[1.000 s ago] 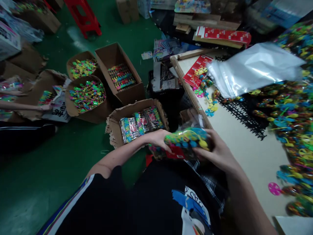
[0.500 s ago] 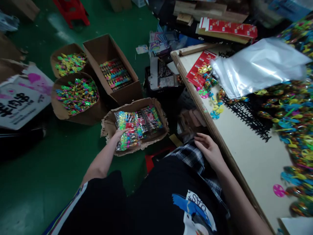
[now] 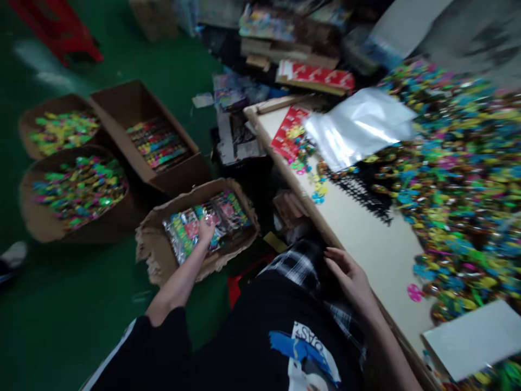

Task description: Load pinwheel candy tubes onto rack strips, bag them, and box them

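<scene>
My left hand (image 3: 206,230) reaches into a torn-edged cardboard box (image 3: 152,231) and rests on clear bags of colourful small toys (image 3: 183,231) with red labels. Its fingers look stretched over the bags, though slightly blurred. The bags lie side by side in the box. Beside the worktable's wooden edge, my right hand (image 3: 345,274) hangs above my lap, its fingers loosely bent and apart with nothing in them.
Cartons of loose toys (image 3: 81,190) and a carton of packed rows (image 3: 158,144) stand on the green floor. On the worktable (image 3: 374,260) are a toy heap (image 3: 468,190), clear plastic bags (image 3: 358,127), red cards (image 3: 288,133) and a white card (image 3: 476,339). A red stool (image 3: 61,32) stands far left.
The view has swung right. My left hand has shifted from the bag's left side towards its middle, and the bag sits lower inside the box. My right hand stays by the table edge.
</scene>
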`<state>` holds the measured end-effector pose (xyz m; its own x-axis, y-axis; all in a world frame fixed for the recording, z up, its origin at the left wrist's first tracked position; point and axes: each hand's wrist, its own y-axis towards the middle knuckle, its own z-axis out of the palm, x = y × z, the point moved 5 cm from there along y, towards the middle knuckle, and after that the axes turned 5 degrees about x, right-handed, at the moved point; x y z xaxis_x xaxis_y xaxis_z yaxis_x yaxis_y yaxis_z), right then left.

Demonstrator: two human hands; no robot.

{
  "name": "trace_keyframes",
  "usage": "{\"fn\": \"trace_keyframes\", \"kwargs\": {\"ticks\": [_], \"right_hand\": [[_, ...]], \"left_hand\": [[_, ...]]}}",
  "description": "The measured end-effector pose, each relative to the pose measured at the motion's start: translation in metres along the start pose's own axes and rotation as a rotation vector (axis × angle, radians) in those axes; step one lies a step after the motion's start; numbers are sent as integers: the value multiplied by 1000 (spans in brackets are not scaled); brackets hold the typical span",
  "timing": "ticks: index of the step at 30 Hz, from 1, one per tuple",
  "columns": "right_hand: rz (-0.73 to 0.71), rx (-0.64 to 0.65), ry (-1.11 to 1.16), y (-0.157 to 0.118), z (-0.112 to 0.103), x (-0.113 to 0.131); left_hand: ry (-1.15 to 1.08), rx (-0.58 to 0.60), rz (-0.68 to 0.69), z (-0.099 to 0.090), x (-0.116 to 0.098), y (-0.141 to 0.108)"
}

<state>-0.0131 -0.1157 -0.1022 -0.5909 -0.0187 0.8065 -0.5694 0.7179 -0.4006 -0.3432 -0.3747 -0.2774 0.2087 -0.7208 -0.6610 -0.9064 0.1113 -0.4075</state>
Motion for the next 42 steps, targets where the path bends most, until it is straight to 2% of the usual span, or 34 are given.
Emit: {"fn": "trace_keyframes", "kwargs": {"ticks": [3,5,8,9,11,13,16,18,20,23,28,31,33,35,37,39,42], "right_hand": [[-69,-91,-2,-6,-20,4],[-95,-145,18,-9,-33,3],[-90,-235,61,-17,-51,-7],[-83,-267,79,-19,-55,-11],[-66,-324,125,-24,-64,-22],[-50,-356,179,-27,-70,-32],[-40,-368,235,-30,-76,-44],[-43,-365,261,-32,-79,-49],[-48,-354,283,-33,-80,-54],[-56,-347,303,-32,-80,-62],[-63,-327,338,-26,-76,-75],[-61,-321,368,-27,-75,-73],[-46,-287,420,-29,-76,-66],[-31,-267,490,-29,-81,-57],[-39,-309,555,-29,-94,-48],[-74,-434,612,-31,-115,-40],[-138,-629,723,-35,-147,-29]], "left_hand": [[-105,11,213,43,-83,-14],[-218,-16,467,61,-151,-35],[-295,-45,863,79,-250,-81],[-266,-12,975,88,-280,-97],[-104,137,1186,115,-330,-132],[178,326,1395,151,-364,-168],[645,516,1652,202,-382,-213],[873,564,1716,225,-385,-230],[991,573,1706,239,-390,-239],[1035,568,1695,244,-398,-245],[1043,595,1735,232,-405,-251],[849,612,1734,218,-414,-264],[591,660,1681,205,-428,-276],[259,756,1594,188,-444,-288],[-79,913,1452,172,-457,-298],[-316,1138,1236,163,-460,-307],[-386,1438,872,164,-440,-322]]}}
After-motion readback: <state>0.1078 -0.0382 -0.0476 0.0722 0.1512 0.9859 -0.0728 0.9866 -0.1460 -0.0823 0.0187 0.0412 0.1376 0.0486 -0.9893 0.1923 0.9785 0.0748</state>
